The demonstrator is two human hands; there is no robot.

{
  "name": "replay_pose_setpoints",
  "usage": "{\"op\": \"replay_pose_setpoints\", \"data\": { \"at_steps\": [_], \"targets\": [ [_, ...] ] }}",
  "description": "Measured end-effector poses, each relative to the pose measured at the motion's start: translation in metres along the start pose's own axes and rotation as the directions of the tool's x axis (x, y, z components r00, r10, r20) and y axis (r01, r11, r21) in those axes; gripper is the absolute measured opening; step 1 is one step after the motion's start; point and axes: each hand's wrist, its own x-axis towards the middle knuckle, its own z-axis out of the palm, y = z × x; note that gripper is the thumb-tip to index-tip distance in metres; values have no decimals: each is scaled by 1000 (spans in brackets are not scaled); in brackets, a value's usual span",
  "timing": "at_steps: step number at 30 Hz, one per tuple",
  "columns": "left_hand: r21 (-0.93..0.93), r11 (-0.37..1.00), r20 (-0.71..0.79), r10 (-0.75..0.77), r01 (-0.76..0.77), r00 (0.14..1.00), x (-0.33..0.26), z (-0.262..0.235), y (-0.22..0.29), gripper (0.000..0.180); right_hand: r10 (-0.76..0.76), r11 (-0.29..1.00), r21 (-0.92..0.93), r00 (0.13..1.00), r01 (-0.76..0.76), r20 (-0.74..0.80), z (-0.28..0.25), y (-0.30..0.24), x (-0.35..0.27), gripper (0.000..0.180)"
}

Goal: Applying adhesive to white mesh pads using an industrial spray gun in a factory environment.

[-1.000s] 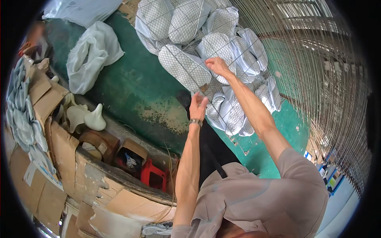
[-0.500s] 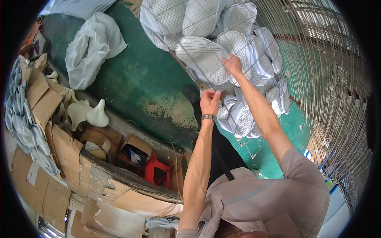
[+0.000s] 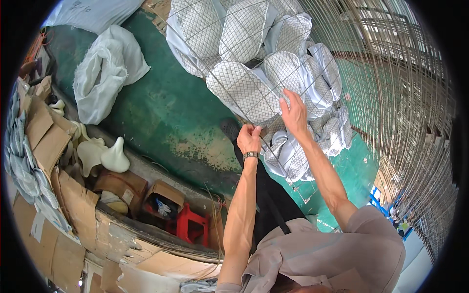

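Green floor [image 3: 154, 95]: patchily worn; a white sack [image 3: 115, 68] is laid on it.
Wire rack [image 3: 306, 200]: white quilted pieces [image 3: 242, 93] are held.

The right hand [image 3: 294, 115], curled over the white quilted pads [image 3: 244, 93] a second ago, has slid toward their lower end and opened, fingers extended. The left hand's [image 3: 249, 140] thumb and fingers, spread earlier, have drawn together, perhaps pinching something too small to discern.
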Motion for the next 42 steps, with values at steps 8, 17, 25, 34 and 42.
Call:
{"op": "replay_pose_setpoints", "data": {
  "at_steps": [8,17,25,34,42],
  "targets": [
    [-509,828,170,-171,235,971,-3,-28,-50,34,-506,726,-461,851,510,144,152,-12,91,79],
    [-421,762,12,-537,491,844,-128,-159,-208,37,-524,644,-572,838,508,153,198,23,100,78],
    [-591,663,-58,-603,459,796,-210,-178,-234,33,-492,592,-551,805,588,331,149,-16,96,70],
    [-636,680,3,-469,363,883,-214,-188,-198,33,-369,708,-463,839,533,400,108,-32,-2,65],
    [-536,844,-237,-196,40,951,-263,-276,-193,30,-140,776,-449,816,442,561,123,3,-153,38]
  ]
}}
